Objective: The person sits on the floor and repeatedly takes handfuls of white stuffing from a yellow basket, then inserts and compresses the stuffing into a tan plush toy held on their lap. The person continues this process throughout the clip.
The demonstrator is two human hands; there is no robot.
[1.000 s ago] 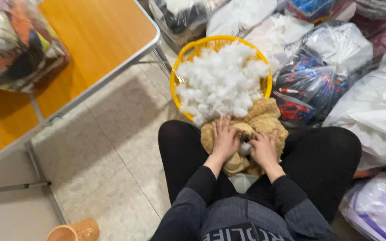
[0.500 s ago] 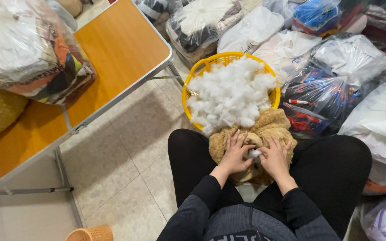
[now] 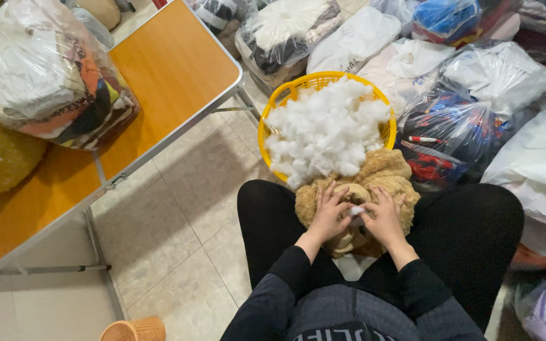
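A tan plush toy [image 3: 380,173] lies between my knees, on my lap. My left hand [image 3: 328,211] presses on its left side, fingers spread over the fabric. My right hand [image 3: 383,216] grips the toy's right side, and a small tuft of white stuffing [image 3: 356,211] shows between the two hands. Just beyond the toy stands a yellow plastic basket [image 3: 323,81] heaped with white fibre stuffing [image 3: 327,129].
A folding table with an orange top [image 3: 172,69] stands at the left, carrying a clear bag of folded cloth [image 3: 45,76]. Several plastic bags of fabric [image 3: 475,95] crowd the back and right. A small orange basket [image 3: 135,329] sits on the tiled floor at the bottom.
The view has shifted, so the table and bags sit further right and lower. Both hands stay on the plush toy, with the white tuft still between them.
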